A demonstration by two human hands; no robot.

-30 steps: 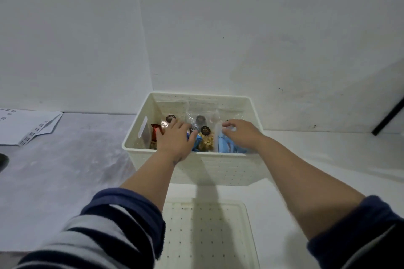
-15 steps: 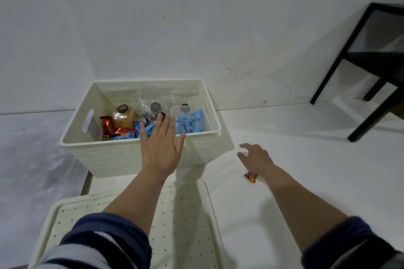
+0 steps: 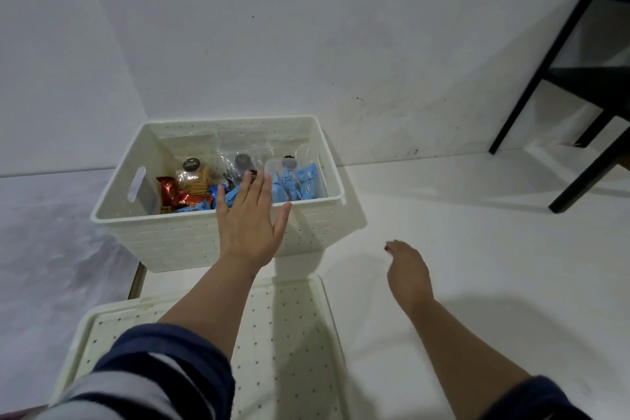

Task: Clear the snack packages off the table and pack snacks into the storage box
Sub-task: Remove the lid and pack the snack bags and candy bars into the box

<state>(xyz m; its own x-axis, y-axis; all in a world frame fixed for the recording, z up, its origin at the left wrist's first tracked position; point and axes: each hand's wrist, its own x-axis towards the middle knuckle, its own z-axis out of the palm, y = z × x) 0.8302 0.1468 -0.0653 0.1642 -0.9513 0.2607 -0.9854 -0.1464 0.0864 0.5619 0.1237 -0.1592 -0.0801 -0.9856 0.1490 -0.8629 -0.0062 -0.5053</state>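
Two hands in view: left hand (image 3: 250, 225) spread flat over storage box (image 3: 191, 242) front rim, holding nothing; snack packages (image 3: 293, 185) inside. Right hand (image 3: 407, 271) fingers curled down on table (image 3: 477, 249); grasp cannot be told. Box could be shoved back if rim is pushed.

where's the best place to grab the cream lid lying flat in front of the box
Probably by its right long edge: the cream dotted plastic lid lies flat on the white table, and that raised rim is bare. Come in from the right with the right hand, since the left forearm crosses its left part.

Head view — forward, downward, close.
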